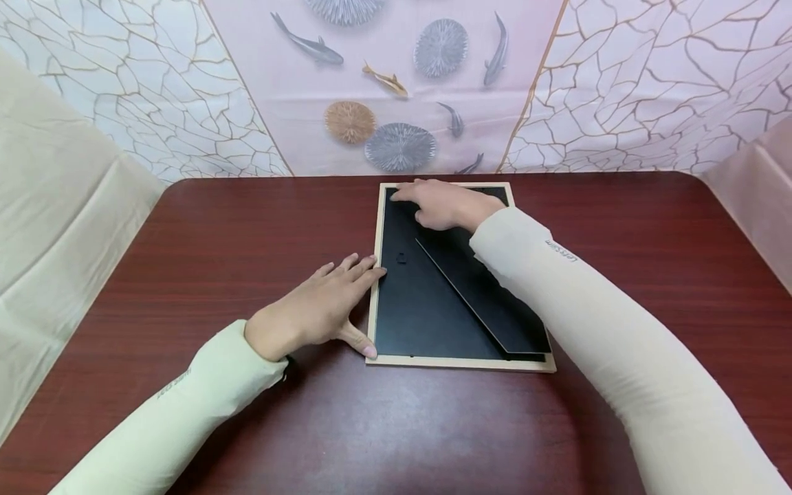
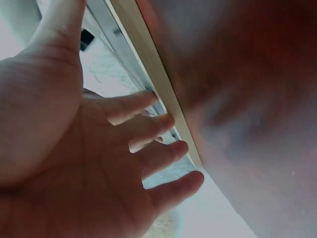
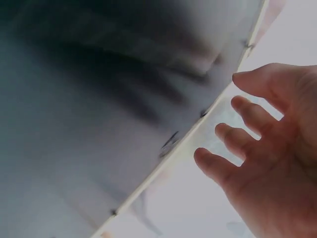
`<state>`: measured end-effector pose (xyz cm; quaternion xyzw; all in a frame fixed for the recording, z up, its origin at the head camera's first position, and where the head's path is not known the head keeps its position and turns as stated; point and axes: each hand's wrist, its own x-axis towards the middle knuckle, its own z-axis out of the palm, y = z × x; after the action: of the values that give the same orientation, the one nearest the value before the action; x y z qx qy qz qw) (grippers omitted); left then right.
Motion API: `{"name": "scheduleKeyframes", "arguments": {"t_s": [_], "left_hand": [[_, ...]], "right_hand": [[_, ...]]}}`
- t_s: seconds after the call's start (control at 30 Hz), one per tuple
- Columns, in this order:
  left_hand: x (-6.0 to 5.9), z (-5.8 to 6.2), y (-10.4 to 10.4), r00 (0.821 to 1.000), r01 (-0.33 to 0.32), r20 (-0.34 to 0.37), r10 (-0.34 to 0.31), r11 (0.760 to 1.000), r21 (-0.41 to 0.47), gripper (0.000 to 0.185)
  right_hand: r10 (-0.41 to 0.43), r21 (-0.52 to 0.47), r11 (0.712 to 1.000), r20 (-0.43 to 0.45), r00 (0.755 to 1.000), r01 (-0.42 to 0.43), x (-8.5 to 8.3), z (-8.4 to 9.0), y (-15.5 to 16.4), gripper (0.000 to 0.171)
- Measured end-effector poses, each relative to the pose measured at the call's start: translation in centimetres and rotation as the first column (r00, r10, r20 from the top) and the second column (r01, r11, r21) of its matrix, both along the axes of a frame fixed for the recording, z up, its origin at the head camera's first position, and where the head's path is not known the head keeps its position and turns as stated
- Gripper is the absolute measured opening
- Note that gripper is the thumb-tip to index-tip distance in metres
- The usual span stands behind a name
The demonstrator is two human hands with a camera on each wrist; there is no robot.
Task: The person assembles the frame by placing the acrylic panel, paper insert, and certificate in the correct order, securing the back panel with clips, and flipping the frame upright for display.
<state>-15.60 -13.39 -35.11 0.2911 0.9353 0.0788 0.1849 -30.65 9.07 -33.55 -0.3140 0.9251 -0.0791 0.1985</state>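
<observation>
Frame: a picture frame point(image 1: 460, 362) is laid face down on the far middle of the table point(image 1: 247, 227), black backing board point(image 1: 421, 302) uppermost.
Stand: a black easel leg point(image 1: 489, 295) is folded flat on the backing.
Left hand point(image 1: 315, 309): fingers extended, held against the frame's left rail; nothing grasped.
Right hand point(image 1: 442, 204): placed near the top rail, fingers lightly bent, pressed on the backing; nothing grasped.

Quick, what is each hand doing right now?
Left hand: open, flat on the table, fingertips on the picture frame edge.
Right hand: open, fingers resting on the frame's black backing.
</observation>
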Motion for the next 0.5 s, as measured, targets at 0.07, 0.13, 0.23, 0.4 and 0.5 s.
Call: {"name": "scheduleKeyframes", "arguments": {"t_s": [0.07, 0.13, 0.23, 0.4, 0.5], "left_hand": [[-0.8, 0.1, 0.0, 1.000, -0.003, 0.005, 0.003, 1.000, -0.004, 0.127], [-1.4, 0.0, -0.1, 1.000, -0.002, 0.008, 0.002, 1.000, -0.006, 0.128], [-2.0, -0.1, 0.0, 1.000, 0.006, 0.013, -0.005, 1.000, -0.008, 0.131], [-2.5, 0.1, 0.4, 1.000, 0.024, 0.015, -0.024, 1.000, -0.015, 0.131], [-2.6, 0.2, 0.6, 1.000, 0.018, 0.013, -0.018, 0.999, -0.037, 0.131]], "right_hand": [[0.030, 0.011, 0.999, -0.007, 1.000, -0.030, 0.4, 0.1, -0.9, 0.060], [0.052, 0.035, 0.998, -0.013, 0.999, -0.051, 0.7, 0.1, -1.5, 0.060], [0.055, 0.072, 0.996, -0.020, 0.998, -0.053, 0.9, 0.0, -2.2, 0.061], [0.034, 0.124, 0.992, -0.061, 0.998, -0.026, 1.1, -0.2, -2.6, 0.062], [0.049, 0.166, 0.986, -0.113, 0.992, -0.029, 1.1, -0.3, -2.8, 0.061]]}}
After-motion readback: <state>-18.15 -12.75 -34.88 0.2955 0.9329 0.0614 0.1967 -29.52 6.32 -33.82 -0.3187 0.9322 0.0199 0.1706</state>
